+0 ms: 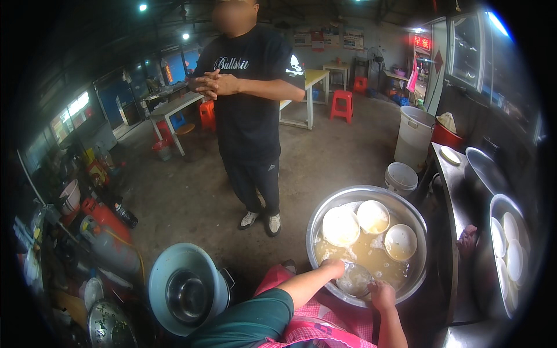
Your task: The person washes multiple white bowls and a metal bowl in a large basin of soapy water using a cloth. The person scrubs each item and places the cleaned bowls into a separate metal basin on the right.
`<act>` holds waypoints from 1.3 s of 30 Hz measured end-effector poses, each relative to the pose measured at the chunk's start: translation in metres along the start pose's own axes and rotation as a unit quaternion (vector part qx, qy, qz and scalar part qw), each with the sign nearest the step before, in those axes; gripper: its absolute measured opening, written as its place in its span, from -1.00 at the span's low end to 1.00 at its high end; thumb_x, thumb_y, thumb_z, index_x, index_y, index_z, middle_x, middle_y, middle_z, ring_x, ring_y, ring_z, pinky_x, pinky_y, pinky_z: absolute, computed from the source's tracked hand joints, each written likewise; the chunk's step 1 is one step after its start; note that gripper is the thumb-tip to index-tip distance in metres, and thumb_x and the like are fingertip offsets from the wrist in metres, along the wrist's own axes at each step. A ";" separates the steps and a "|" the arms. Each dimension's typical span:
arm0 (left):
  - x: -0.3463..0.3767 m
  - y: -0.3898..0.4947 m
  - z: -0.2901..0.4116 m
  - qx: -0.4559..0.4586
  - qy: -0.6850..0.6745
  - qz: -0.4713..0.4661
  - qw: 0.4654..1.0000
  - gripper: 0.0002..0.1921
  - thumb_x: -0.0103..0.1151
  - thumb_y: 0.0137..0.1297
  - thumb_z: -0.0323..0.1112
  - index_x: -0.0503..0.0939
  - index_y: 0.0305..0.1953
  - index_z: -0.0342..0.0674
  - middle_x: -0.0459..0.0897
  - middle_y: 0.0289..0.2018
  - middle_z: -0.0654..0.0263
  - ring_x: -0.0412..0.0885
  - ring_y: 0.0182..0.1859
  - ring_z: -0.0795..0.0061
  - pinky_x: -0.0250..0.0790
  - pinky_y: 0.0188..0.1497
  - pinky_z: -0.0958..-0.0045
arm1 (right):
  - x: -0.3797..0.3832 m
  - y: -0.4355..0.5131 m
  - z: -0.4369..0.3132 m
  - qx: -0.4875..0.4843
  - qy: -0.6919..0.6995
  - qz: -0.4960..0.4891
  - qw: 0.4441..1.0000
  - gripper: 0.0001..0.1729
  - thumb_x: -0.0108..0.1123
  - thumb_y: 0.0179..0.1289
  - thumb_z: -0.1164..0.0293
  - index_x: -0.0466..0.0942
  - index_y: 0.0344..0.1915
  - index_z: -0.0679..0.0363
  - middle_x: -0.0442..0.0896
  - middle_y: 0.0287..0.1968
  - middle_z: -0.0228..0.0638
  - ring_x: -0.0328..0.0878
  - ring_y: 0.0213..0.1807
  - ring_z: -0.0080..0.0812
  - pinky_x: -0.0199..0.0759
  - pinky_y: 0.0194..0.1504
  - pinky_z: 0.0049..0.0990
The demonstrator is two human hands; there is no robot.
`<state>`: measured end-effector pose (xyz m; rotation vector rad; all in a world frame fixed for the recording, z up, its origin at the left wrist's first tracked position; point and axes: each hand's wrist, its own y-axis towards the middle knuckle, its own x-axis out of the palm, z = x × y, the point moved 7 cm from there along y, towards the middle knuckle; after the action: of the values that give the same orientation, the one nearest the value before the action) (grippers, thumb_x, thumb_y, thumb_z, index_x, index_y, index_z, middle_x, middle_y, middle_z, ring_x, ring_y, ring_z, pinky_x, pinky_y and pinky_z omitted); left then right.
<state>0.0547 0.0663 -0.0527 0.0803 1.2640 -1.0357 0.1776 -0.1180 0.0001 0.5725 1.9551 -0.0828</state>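
A large stainless steel basin (370,188) stands before me, holding cloudy yellowish water (364,249) with bits of foam. In its near part is a round metal bowl (354,279), tilted at the water's surface. My left hand (334,268) grips the bowl's left rim. On the opposite side, my right hand (383,294) has hold of the rim; whether it also holds a cloth is not visible. Three white bowls float or rest beyond it: one at the left (340,226), another in the middle (373,216), and a third bowl (400,242) at the right.
To my left sits a light blue plastic tub (157,278) with a metal pot inside. Gas cylinders (106,230) stand farther left. A metal counter (452,191) at right carries a basin of white dishes (515,261). A person in black (250,108) stands ahead, hands clasped.
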 end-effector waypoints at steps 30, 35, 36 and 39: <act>0.001 0.003 -0.001 -0.012 0.020 -0.006 1.000 -0.68 0.03 0.25 -0.38 0.67 -0.02 -0.29 0.69 0.01 0.07 0.65 0.09 0.18 0.50 0.07 0.21 | 0.003 0.001 0.002 0.008 -0.001 -0.006 1.000 -0.69 0.15 0.29 0.21 0.66 -0.31 0.23 0.68 -0.27 -0.05 0.63 -0.20 0.02 0.49 -0.10 -0.13; 0.001 0.003 0.001 -0.002 0.027 -0.024 0.999 -0.69 0.03 0.24 -0.38 0.68 -0.06 -0.27 0.70 -0.03 0.05 0.67 0.04 0.15 0.51 0.03 0.20 | 0.001 0.001 0.000 -0.001 0.018 -0.005 1.000 -0.71 0.14 0.29 0.23 0.66 -0.31 0.21 0.68 -0.28 -0.06 0.64 -0.21 0.00 0.49 -0.11 -0.14; 0.002 0.004 0.001 0.002 0.032 -0.028 0.999 -0.70 0.02 0.24 -0.38 0.69 -0.07 -0.27 0.70 -0.05 0.05 0.68 0.02 0.13 0.51 0.02 0.19 | 0.002 0.001 0.001 0.007 0.014 -0.013 1.000 -0.72 0.14 0.29 0.23 0.66 -0.32 0.20 0.68 -0.28 -0.07 0.64 -0.21 0.00 0.49 -0.12 -0.15; 0.006 0.009 -0.001 0.006 0.033 -0.023 0.999 -0.70 0.03 0.22 -0.37 0.70 -0.10 -0.25 0.71 -0.08 0.05 0.68 0.00 0.13 0.52 -0.01 0.18 | 0.004 0.001 0.003 0.008 0.024 -0.015 1.000 -0.74 0.13 0.28 0.25 0.66 -0.34 0.19 0.68 -0.29 -0.08 0.64 -0.21 -0.01 0.49 -0.13 -0.15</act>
<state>0.0600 0.0689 -0.0622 0.0955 1.3249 -1.0873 0.1791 -0.1168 -0.0041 0.5604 2.0116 -0.1059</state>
